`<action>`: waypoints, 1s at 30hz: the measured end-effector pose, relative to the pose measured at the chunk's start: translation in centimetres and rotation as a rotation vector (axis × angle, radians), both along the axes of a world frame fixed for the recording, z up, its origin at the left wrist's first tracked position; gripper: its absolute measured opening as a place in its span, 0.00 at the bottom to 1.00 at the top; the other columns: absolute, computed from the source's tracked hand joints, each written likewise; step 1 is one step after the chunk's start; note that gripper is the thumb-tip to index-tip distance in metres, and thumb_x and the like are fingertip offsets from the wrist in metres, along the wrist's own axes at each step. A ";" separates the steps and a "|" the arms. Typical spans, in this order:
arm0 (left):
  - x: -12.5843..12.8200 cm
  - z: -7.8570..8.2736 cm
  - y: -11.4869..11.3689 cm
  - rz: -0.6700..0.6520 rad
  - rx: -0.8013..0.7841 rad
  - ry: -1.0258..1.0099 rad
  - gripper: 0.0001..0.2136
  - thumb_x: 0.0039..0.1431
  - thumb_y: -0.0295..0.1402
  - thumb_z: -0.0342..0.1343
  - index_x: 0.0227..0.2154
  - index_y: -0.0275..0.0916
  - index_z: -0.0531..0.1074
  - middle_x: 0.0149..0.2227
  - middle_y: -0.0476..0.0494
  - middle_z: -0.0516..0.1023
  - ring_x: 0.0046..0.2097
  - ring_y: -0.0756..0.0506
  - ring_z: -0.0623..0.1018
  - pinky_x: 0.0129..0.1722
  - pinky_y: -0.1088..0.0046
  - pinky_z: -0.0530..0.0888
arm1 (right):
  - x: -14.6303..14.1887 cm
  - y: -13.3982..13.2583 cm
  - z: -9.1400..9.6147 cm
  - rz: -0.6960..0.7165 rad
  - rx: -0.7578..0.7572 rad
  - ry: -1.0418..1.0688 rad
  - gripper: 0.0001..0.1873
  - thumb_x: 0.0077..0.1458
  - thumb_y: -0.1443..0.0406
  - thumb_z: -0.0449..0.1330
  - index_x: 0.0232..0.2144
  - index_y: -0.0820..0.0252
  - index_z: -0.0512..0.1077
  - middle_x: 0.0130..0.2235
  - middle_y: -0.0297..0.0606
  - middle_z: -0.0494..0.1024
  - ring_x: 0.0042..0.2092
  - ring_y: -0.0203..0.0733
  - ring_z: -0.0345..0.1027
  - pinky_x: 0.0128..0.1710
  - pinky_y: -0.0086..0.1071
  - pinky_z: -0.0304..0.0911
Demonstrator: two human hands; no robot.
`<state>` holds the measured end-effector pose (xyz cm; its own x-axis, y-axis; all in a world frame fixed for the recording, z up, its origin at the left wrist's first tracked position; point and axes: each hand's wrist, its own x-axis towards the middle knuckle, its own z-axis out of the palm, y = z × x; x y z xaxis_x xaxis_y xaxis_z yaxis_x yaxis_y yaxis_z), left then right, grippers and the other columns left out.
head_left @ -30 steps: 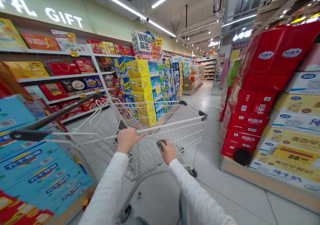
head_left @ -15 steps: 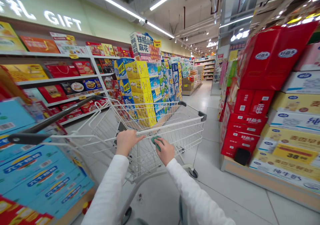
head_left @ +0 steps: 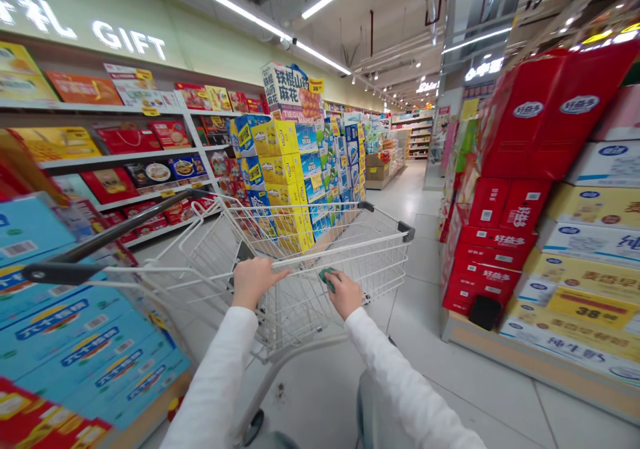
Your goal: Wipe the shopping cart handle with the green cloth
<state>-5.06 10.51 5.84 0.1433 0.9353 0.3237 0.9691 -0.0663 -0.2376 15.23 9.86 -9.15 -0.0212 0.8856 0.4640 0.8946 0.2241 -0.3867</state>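
The left hand [head_left: 256,282] lay across the rear rail of the wire shopping cart [head_left: 360,244], with its fingers [head_left: 277,274] extended and pressed together. The right hand [head_left: 345,294] was over the basket, with its fingers [head_left: 337,281] curled onto a small green object [head_left: 327,278]. This object was pinched against the rail area, and its exact type was too obscured to identify. A display of blue cartons [head_left: 75,329] stood just beside the cart's left side, leaving only a narrow strip of floor at that edge. Farther left, a white shelving unit [head_left: 115,162] held red and yellow gift boxes. A stack of yellow and blue cartons [head_left: 280,189] rose beyond the cart's front left corner. On the right, red cartons [head_left: 500,236] and cream-and-yellow cartons [head_left: 595,249] stood on a wood-faced platform [head_left: 500,362], whose lower edge bounded the aisle. Open tiled floor [head_left: 465,382] lay between that edge and the cart, and it continued forward along the aisle [head_left: 400,202] past the stacks.
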 end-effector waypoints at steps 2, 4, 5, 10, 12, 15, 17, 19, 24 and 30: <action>0.1 0.1 -0.1 0.001 0.002 -0.003 0.36 0.51 0.63 0.35 0.31 0.36 0.78 0.29 0.30 0.78 0.37 0.33 0.77 0.33 0.63 0.67 | 0.5 0.4 0.0 0.023 -0.082 -0.067 0.19 0.55 0.67 0.54 0.49 0.47 0.70 0.50 0.37 0.73 0.45 0.40 0.70 0.40 0.29 0.63; 0.1 0.2 -0.2 0.011 0.010 0.000 0.36 0.50 0.63 0.36 0.31 0.36 0.78 0.29 0.30 0.78 0.36 0.33 0.77 0.32 0.64 0.67 | 1.0 0.4 -0.6 0.061 -0.138 -0.112 0.19 0.53 0.68 0.55 0.47 0.49 0.72 0.48 0.36 0.74 0.44 0.40 0.70 0.40 0.29 0.63; 0.1 0.2 -0.2 0.014 0.013 0.004 0.36 0.51 0.62 0.36 0.31 0.36 0.78 0.29 0.30 0.78 0.36 0.33 0.77 0.32 0.64 0.67 | 1.1 0.3 -0.9 0.067 -0.132 -0.111 0.19 0.53 0.68 0.55 0.47 0.49 0.72 0.48 0.36 0.74 0.44 0.41 0.70 0.40 0.29 0.63; 0.0 0.1 -0.1 0.003 0.009 0.016 0.36 0.51 0.62 0.36 0.30 0.36 0.78 0.29 0.30 0.78 0.36 0.33 0.77 0.32 0.64 0.67 | 1.6 0.1 -0.9 -0.003 0.020 -0.022 0.20 0.57 0.66 0.52 0.51 0.48 0.68 0.53 0.37 0.71 0.48 0.40 0.68 0.42 0.29 0.62; 0.0 0.1 -0.1 0.009 0.013 0.016 0.36 0.50 0.63 0.36 0.29 0.36 0.78 0.29 0.31 0.78 0.36 0.33 0.77 0.33 0.64 0.67 | 1.9 0.4 -0.4 0.023 -0.048 -0.027 0.18 0.55 0.66 0.53 0.48 0.48 0.71 0.50 0.37 0.73 0.45 0.40 0.70 0.41 0.29 0.62; 0.0 0.2 -0.1 0.026 0.022 0.021 0.36 0.51 0.62 0.35 0.28 0.36 0.78 0.28 0.31 0.77 0.36 0.34 0.77 0.33 0.65 0.67 | 3.3 1.0 0.0 0.042 -0.091 0.041 0.14 0.57 0.62 0.53 0.43 0.48 0.73 0.46 0.34 0.76 0.42 0.38 0.71 0.41 0.28 0.62; 0.0 0.2 -0.1 0.038 0.022 0.031 0.36 0.51 0.62 0.34 0.28 0.36 0.78 0.28 0.31 0.77 0.35 0.34 0.77 0.32 0.65 0.66 | 4.6 1.3 0.0 -0.031 -0.035 0.106 0.15 0.59 0.61 0.50 0.46 0.48 0.72 0.48 0.34 0.74 0.44 0.38 0.70 0.42 0.28 0.62; 0.1 0.2 0.0 0.046 0.024 0.039 0.35 0.51 0.62 0.35 0.28 0.36 0.78 0.28 0.32 0.77 0.35 0.34 0.77 0.32 0.65 0.66 | 5.8 1.6 -0.2 -0.073 -0.045 0.084 0.16 0.59 0.62 0.50 0.47 0.48 0.71 0.49 0.35 0.73 0.45 0.39 0.70 0.42 0.29 0.62; -0.1 0.1 0.2 0.054 0.038 0.043 0.34 0.49 0.63 0.37 0.26 0.38 0.76 0.28 0.34 0.78 0.34 0.35 0.77 0.31 0.66 0.66 | 7.3 2.2 -1.4 0.018 -0.138 -0.019 0.15 0.56 0.64 0.53 0.44 0.49 0.73 0.46 0.36 0.75 0.43 0.40 0.71 0.41 0.30 0.62; -0.3 0.2 0.3 0.057 0.032 0.038 0.33 0.49 0.63 0.37 0.24 0.39 0.75 0.27 0.36 0.78 0.34 0.36 0.77 0.31 0.67 0.65 | 8.0 3.2 -3.4 0.028 -0.012 0.072 0.16 0.55 0.65 0.53 0.45 0.48 0.73 0.49 0.35 0.74 0.44 0.40 0.70 0.42 0.30 0.63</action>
